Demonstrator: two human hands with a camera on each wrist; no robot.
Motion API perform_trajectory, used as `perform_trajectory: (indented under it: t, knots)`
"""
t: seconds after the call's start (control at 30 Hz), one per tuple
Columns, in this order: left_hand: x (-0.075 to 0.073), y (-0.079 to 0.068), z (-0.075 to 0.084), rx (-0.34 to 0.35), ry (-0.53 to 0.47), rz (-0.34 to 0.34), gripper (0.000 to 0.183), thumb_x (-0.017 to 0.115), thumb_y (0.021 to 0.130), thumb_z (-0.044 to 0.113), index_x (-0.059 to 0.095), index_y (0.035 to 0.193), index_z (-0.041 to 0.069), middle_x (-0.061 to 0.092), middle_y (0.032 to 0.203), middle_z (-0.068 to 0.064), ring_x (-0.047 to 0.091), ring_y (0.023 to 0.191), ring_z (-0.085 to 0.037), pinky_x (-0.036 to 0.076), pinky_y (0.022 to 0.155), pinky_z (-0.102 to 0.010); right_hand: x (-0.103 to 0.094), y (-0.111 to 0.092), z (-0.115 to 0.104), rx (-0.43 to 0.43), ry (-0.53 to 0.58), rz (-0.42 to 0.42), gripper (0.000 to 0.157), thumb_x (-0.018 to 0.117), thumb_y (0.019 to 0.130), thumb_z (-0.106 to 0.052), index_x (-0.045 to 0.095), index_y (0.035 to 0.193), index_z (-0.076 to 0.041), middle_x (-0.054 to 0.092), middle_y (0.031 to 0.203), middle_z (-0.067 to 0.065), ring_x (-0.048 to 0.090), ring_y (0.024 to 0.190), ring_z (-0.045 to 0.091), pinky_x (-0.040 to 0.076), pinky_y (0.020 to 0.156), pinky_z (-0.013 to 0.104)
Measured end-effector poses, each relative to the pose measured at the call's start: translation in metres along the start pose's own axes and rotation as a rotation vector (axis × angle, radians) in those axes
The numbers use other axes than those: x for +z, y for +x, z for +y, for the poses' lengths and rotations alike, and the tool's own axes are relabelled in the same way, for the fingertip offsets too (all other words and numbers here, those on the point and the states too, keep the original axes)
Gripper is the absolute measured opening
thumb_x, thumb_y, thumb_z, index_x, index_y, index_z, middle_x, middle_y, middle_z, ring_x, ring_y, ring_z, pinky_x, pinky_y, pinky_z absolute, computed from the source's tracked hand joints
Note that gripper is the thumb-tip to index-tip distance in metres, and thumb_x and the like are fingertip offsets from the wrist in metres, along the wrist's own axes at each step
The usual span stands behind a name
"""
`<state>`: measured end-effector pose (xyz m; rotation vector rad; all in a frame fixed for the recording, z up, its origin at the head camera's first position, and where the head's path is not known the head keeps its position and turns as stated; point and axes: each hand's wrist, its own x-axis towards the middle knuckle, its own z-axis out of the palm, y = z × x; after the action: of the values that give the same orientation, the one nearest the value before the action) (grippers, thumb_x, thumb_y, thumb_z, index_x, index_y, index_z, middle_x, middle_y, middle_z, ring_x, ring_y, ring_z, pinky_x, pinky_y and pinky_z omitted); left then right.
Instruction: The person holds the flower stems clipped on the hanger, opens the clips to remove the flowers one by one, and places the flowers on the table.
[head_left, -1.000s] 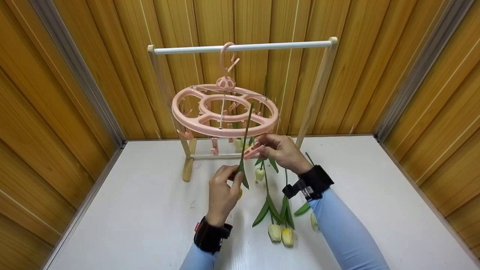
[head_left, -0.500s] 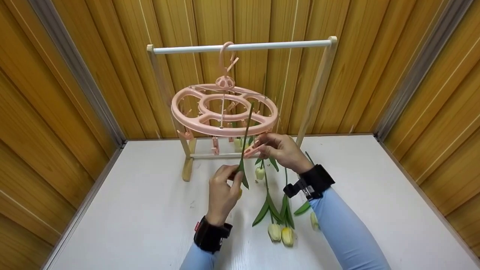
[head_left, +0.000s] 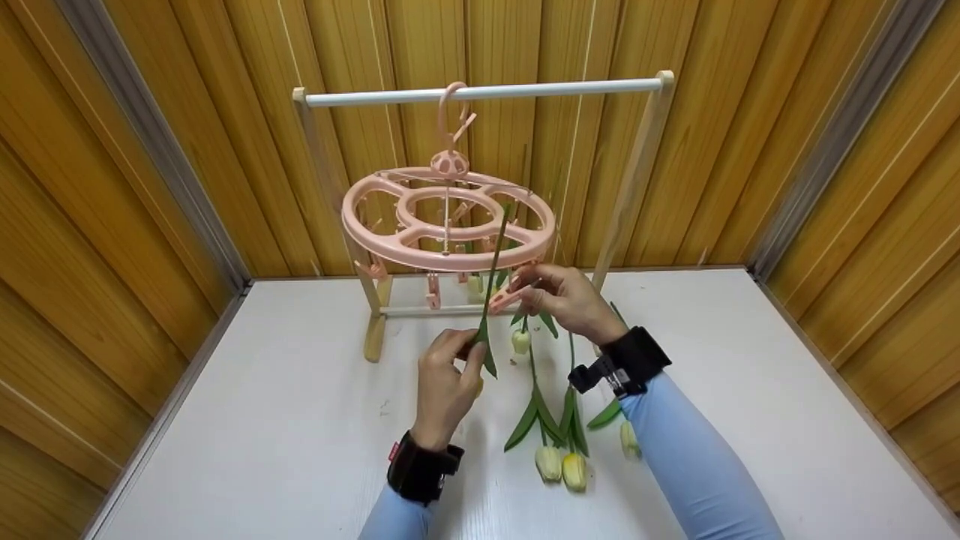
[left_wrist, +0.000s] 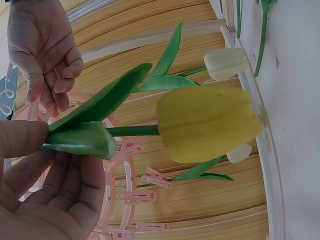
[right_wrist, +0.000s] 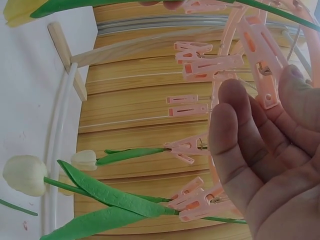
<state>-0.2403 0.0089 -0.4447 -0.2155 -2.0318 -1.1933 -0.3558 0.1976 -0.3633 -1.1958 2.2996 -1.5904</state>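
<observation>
My left hand (head_left: 444, 386) pinches a yellow tulip (left_wrist: 205, 125) at its leaves, with the bloom down and the bare stem (head_left: 495, 259) pointing up in front of the pink clip hanger (head_left: 450, 262). My right hand (head_left: 571, 301) pinches a pink clothespin (right_wrist: 259, 62) at the hanger's near right edge. In the head view, the stem stands just left of the clothespin. Whether the clothespin's jaws are parted is hard to tell. Two white tulips, one near (right_wrist: 25, 175) and one farther (right_wrist: 84, 159), hang bloom-down from other clothespins in the right wrist view.
The hanger hooks over the white bar (head_left: 555, 90) of a wooden-legged rack. Several loose tulips, one pale (head_left: 549, 464) and one yellowish (head_left: 574, 472) among them, lie on the white table (head_left: 300, 435) near my right forearm. Wood-patterned panels (head_left: 495, 45) stand behind and at both sides.
Both hands keep nearly the same place and grip. The hanger has turned very slightly.
</observation>
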Motion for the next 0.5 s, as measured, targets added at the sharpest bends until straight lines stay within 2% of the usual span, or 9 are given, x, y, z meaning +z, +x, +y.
perform_trajectory:
  t: [0.13,0.27,0.5]
  knots:
    - [0.0001,0.0003,-0.0007,0.005,0.003,-0.003,0.011,0.070,0.092,-0.001,0.077,0.101,0.000,0.070,0.087,-0.006,0.068,0.074,-0.017,0.058,0.068,-0.033,-0.0007,-0.0001,-0.0011,0.002,-0.004,0.004,0.024,0.064,0.102,-0.012,0.067,0.118,0.005,0.071,0.110,0.018,0.071,0.090,0.039,0.060,0.077,0.030]
    - [-0.0002,0.0006,-0.0003,0.004,0.009,-0.016,0.012,0.070,0.092,-0.001,0.078,0.101,0.001,0.070,0.087,-0.006,0.068,0.076,-0.016,0.058,0.069,-0.033,-0.0017,0.0000,-0.0012,-0.001,0.007,0.001,0.027,0.064,0.102,-0.013,0.066,0.118,0.008,0.070,0.110,0.021,0.069,0.083,0.028,0.058,0.073,0.027]
    - [-0.0001,-0.0005,-0.0019,0.016,0.014,-0.024,0.012,0.071,0.091,-0.003,0.077,0.100,0.000,0.070,0.087,-0.006,0.068,0.076,-0.016,0.058,0.069,-0.034,-0.0024,-0.0005,-0.0010,0.022,0.014,0.036,0.030,0.063,0.102,-0.009,0.065,0.126,0.010,0.070,0.113,0.024,0.069,0.082,0.024,0.058,0.074,0.028]
